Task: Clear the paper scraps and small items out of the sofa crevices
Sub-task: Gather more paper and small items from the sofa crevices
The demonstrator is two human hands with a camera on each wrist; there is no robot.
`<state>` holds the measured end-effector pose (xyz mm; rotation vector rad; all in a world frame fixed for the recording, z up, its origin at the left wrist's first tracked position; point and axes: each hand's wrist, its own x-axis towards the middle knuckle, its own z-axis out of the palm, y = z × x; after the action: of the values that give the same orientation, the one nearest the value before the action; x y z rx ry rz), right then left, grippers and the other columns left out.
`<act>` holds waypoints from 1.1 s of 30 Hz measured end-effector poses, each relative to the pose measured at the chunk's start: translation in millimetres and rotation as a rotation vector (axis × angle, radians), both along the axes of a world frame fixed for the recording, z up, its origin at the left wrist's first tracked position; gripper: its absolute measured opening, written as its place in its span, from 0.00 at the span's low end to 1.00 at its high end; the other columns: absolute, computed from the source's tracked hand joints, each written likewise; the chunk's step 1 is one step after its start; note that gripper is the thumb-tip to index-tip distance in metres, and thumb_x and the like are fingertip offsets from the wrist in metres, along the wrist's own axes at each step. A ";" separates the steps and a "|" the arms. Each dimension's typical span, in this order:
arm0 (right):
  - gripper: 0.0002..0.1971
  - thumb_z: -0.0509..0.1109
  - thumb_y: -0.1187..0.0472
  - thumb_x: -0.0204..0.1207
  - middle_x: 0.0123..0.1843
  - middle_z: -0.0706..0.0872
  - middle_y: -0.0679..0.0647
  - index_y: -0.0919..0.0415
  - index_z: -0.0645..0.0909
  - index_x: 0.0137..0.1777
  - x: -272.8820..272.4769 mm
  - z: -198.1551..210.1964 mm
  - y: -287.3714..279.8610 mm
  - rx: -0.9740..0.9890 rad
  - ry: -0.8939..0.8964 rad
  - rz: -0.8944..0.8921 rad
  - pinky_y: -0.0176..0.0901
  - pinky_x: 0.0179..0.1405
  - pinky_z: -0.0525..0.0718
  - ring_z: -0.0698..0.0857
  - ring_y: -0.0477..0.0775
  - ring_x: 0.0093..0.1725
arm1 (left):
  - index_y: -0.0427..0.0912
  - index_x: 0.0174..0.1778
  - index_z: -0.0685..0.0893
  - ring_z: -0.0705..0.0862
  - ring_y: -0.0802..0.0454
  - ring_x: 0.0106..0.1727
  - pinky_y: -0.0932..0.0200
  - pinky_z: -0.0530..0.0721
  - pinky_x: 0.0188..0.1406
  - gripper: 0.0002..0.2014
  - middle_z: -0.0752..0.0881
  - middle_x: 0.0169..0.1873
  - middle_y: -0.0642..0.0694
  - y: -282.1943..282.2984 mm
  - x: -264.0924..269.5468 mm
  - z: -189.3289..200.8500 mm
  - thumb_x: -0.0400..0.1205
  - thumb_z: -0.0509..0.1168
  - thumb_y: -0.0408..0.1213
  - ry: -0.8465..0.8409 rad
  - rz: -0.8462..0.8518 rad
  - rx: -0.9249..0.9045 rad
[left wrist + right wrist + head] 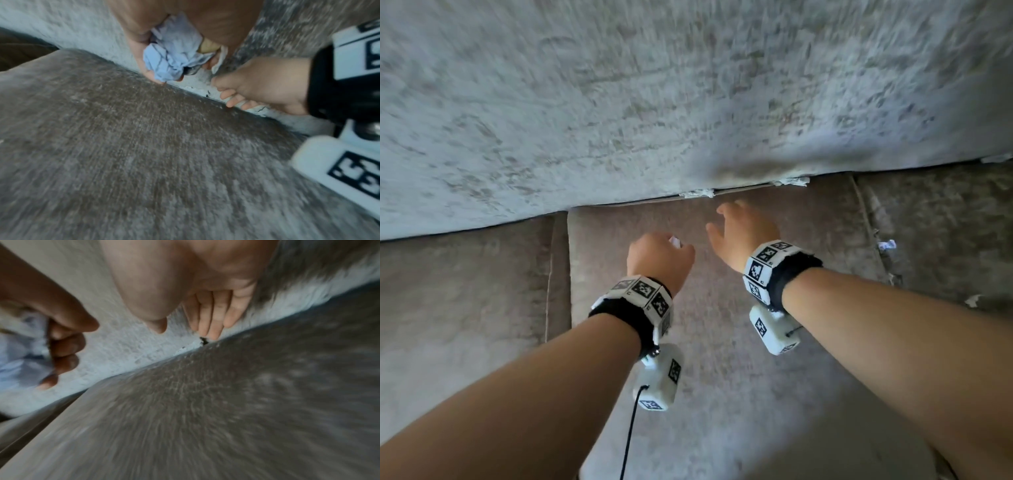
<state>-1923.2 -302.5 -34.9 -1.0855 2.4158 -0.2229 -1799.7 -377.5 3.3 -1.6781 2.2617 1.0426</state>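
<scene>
My left hand (pixel 662 253) hovers over the middle seat cushion as a fist, gripping a wad of crumpled white paper (pixel 172 53); a corner of the wad (pixel 675 241) sticks out. To its right, my right hand (pixel 719 219) reaches toward the crevice between seat and backrest, fingers (pixel 213 316) straight and empty. A white paper scrap (pixel 697 193) is wedged in the crevice just beyond those fingertips, and the scrap (pixel 191 345) also shows in the right wrist view. A second scrap (pixel 791 181) sits further right in the same gap.
The pale backrest (pixel 619 102) fills the upper view and the brown seat cushion (pixel 722 394) lies below my arms. More scraps lie on the right-hand seat (pixel 887 245) (pixel 974 300), and one sticks out at the crevice's far right (pixel 996 158). A seam (pixel 558 274) separates the left cushion.
</scene>
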 end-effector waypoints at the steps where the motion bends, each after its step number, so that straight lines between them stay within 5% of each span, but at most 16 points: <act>1: 0.27 0.60 0.41 0.81 0.70 0.78 0.55 0.57 0.74 0.73 -3.1 -9.1 -10.5 0.033 -0.003 -0.012 0.54 0.61 0.82 0.80 0.58 0.66 | 0.34 0.34 0.85 0.86 0.44 0.31 0.58 0.83 0.29 0.13 0.88 0.29 0.41 -4.9 -0.5 -6.3 0.72 0.63 0.41 -0.013 -0.008 -0.017; 6: 0.36 0.63 0.32 0.74 0.69 0.77 0.61 0.61 0.76 0.70 -12.0 -51.5 -59.7 0.142 -0.035 -0.183 0.54 0.60 0.80 0.80 0.63 0.65 | 0.35 0.33 0.84 0.80 0.48 0.27 0.64 0.73 0.21 0.12 0.86 0.27 0.42 -29.7 6.6 -34.8 0.73 0.63 0.41 -0.037 -0.014 -0.045; 10: 0.36 0.68 0.26 0.64 0.62 0.80 0.60 0.56 0.82 0.60 -3.1 -76.1 -88.1 0.096 0.056 -0.395 0.56 0.59 0.75 0.81 0.64 0.62 | 0.40 0.24 0.73 0.71 0.52 0.22 0.63 0.63 0.21 0.14 0.74 0.20 0.49 -50.2 12.7 -54.4 0.74 0.62 0.40 -0.052 -0.037 -0.050; 14: 0.36 0.68 0.25 0.59 0.56 0.84 0.59 0.57 0.84 0.52 5.9 -87.4 -104.1 0.028 0.153 -0.595 0.55 0.55 0.73 0.82 0.63 0.56 | 0.43 0.23 0.69 0.72 0.52 0.24 0.62 0.65 0.24 0.16 0.73 0.21 0.50 -63.9 9.5 -68.4 0.76 0.62 0.42 -0.049 -0.074 -0.084; 20: 0.23 0.63 0.38 0.74 0.56 0.87 0.56 0.55 0.87 0.52 -9.8 -89.2 -98.2 0.004 0.051 -0.548 0.54 0.57 0.77 0.85 0.62 0.57 | 0.47 0.21 0.65 0.68 0.56 0.24 0.59 0.64 0.24 0.26 0.69 0.19 0.54 -68.4 -0.8 -60.1 0.76 0.68 0.57 0.098 -0.031 -0.018; 24: 0.15 0.62 0.53 0.80 0.58 0.81 0.62 0.64 0.80 0.55 -20.9 -72.9 -71.0 -0.113 -0.063 -0.449 0.50 0.48 0.77 0.82 0.67 0.55 | 0.36 0.25 0.73 0.69 0.52 0.23 0.58 0.72 0.26 0.29 0.72 0.20 0.49 -63.2 -2.5 -50.5 0.72 0.72 0.60 0.258 0.027 0.057; 27: 0.03 0.60 0.63 0.79 0.44 0.83 0.59 0.61 0.72 0.50 -33.5 -62.3 -36.3 -0.242 -0.143 -0.498 0.49 0.39 0.79 0.84 0.65 0.42 | 0.42 0.30 0.86 0.83 0.49 0.28 0.54 0.85 0.32 0.18 0.84 0.24 0.49 -54.7 -10.8 -38.8 0.72 0.75 0.54 0.363 0.129 0.145; 30: 0.09 0.57 0.68 0.79 0.46 0.88 0.57 0.54 0.75 0.50 -54.1 -49.9 1.0 -0.173 -0.184 -0.601 0.44 0.44 0.83 0.87 0.60 0.46 | 0.48 0.34 0.89 0.88 0.46 0.34 0.52 0.89 0.37 0.03 0.88 0.30 0.46 -39.3 -27.2 -24.3 0.74 0.75 0.38 0.450 0.264 0.295; 33: 0.14 0.57 0.72 0.79 0.52 0.89 0.54 0.58 0.83 0.50 -75.8 -39.8 34.3 -0.115 -0.170 -0.677 0.31 0.44 0.74 0.85 0.54 0.51 | 0.46 0.40 0.91 0.85 0.50 0.31 0.63 0.84 0.27 0.11 0.86 0.29 0.43 -21.4 -41.6 -15.0 0.74 0.67 0.26 0.522 0.316 0.383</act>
<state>-1999.0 -268.3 -74.7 -0.2346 2.5462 -0.6497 -1841.2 -398.9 -11.7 -1.7725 1.8817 2.0421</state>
